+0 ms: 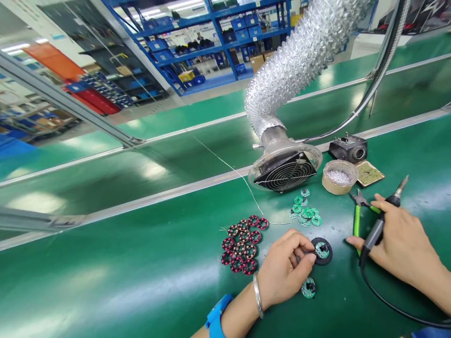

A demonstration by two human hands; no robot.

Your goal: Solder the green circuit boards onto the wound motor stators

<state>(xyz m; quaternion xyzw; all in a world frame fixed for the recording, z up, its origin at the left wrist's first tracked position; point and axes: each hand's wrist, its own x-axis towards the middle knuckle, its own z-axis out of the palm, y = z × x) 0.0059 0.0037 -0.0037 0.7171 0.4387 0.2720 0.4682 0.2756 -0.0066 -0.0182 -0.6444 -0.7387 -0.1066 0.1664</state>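
Observation:
My left hand (287, 270) is closed, thumb and forefinger pinched at the left edge of a black disc (329, 259). On that disc lies a small round green circuit board (319, 251) with a dark part at its centre. Just below the fingers, another round circuit board (306, 291) with a black part rests on the bench. My right hand (405, 234) is wrapped round a soldering iron (376, 232), its metal tip pointing up and to the right, away from the boards. Beside and partly behind that hand lie green-handled cutting pliers (357, 220).
Several copper-and-red wound rings (244, 236) lie left of several loose green boards (308, 213). Solder wire (243, 177) trails across the bench. A fume extractor (287, 173) hangs on a foil duct (299, 56). A round tub (336, 185), sponge tray (368, 173) and iron stand (348, 148) are behind.

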